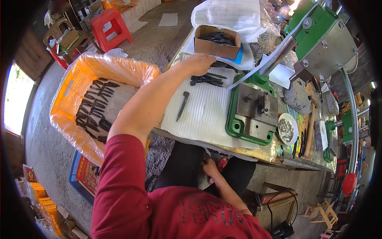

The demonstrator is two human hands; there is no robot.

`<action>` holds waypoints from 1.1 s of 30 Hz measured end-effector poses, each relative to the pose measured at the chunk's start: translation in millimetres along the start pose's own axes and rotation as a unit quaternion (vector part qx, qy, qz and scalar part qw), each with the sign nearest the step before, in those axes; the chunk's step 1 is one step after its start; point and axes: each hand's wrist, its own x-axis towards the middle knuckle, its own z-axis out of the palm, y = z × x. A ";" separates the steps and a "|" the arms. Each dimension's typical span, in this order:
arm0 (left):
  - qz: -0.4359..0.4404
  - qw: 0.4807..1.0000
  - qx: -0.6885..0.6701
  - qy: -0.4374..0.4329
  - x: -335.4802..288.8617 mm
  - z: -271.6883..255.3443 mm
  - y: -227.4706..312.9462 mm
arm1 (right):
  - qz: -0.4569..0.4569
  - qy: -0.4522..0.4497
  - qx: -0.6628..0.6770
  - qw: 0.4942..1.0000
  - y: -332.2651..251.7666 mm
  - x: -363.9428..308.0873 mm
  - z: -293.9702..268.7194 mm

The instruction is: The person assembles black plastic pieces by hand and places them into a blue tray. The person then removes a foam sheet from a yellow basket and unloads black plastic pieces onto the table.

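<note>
My left hand reaches over the near side of a brown cardboard box heaped with dark pieces. Its fingers are curled at a dark piece by the box; what they hold is mostly hidden. Just below this hand lies a small pile of black pointed pegs with round heads. A single black peg lies apart on the white foam sheet. My right hand rests low between my thighs, below the table edge, fingers curled in; whatever is in them is too small to make out.
A green press with a steel block stands right of the foam. Beside it is a white bowl of metallic bits. On the left, a plastic-lined orange crate holds rows of dark pieces. A red stool stands farther back.
</note>
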 end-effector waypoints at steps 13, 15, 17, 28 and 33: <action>-0.068 0.997 0.013 0.017 5.3 20.6 19.6 | -0.038 0.010 -0.016 0.999 21.3 12.5 8.3; -0.061 0.997 0.019 0.047 0.5 21.9 19.4 | -0.046 0.013 -0.026 0.998 27.2 14.6 11.6; -0.052 0.995 -0.013 0.083 -7.0 20.1 17.7 | -0.056 0.024 0.018 0.998 37.1 19.2 15.9; 0.023 0.948 -0.022 0.318 -149.7 -45.7 -41.6 | -0.036 0.039 0.037 0.998 32.1 13.8 9.9; -0.157 0.963 0.053 0.213 -260.8 -54.0 -104.4 | -0.017 0.028 0.026 0.999 20.4 11.0 10.4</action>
